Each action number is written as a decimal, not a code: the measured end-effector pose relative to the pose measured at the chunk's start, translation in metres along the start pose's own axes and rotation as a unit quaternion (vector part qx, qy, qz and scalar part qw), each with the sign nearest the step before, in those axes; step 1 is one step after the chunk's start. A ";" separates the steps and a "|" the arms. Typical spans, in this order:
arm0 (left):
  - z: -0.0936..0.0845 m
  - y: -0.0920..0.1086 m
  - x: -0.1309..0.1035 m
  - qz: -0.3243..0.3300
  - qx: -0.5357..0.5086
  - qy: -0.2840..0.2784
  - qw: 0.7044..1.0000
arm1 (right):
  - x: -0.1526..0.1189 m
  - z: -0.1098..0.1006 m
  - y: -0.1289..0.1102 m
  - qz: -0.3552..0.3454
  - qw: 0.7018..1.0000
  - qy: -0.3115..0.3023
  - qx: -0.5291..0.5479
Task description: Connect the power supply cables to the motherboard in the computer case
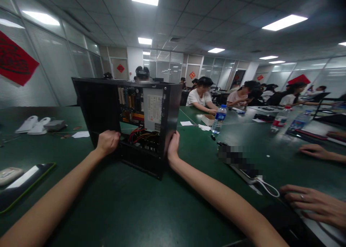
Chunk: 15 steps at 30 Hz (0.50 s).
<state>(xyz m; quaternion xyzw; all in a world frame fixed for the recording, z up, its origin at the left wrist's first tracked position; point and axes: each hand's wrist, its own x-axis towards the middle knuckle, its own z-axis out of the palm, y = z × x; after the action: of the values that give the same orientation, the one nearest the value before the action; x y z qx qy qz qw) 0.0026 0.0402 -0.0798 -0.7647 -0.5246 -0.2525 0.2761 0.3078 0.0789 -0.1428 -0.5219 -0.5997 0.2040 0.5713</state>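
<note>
- The case (173,108) is upright but slanted, before the person near the middle of the table (121,214); whether its base bears on the tabletop or is lifted, I cannot tell.
- Its open side faces the person, showing the wires (139,134) and the power supply (153,110), probably so the inside can be seen.
- The left hand (108,142) has its fingers curled in a fist on the case's lower edge; the right hand (173,146) lies against the opposite side, its farther fingers hidden, so I cannot tell how wide they are.
- Gripping from both sides likely keeps the tall case from tipping.
- Both forearms reach forward, spread at the elbows and converging on the case, the right wrist bent upward.
- Farther right stands a bottle (218,120); a co-worker's hand (316,203) is nearer.
</note>
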 end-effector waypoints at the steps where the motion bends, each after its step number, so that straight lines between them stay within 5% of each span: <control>1: -0.001 -0.007 0.000 -0.008 -0.007 0.000 1.000 | -0.007 0.006 -0.009 0.036 0.999 0.012 0.017; 7: -0.014 -0.047 -0.006 -0.076 -0.031 -0.029 0.996 | -0.043 0.035 -0.067 0.176 0.983 0.037 0.034; 11: -0.033 -0.069 -0.005 -0.082 -0.059 -0.080 0.992 | -0.062 0.055 -0.089 0.187 0.980 0.009 0.061; 15: -0.054 -0.073 0.004 -0.186 -0.001 -0.096 0.978 | -0.083 0.078 -0.105 0.172 0.981 -0.018 0.093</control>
<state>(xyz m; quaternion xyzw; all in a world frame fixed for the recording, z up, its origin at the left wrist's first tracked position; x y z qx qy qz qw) -0.0701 0.0275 -0.0261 -0.6744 -0.6816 -0.2254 0.1723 0.1802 -0.0042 -0.1146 -0.5582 -0.4897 0.3634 0.5626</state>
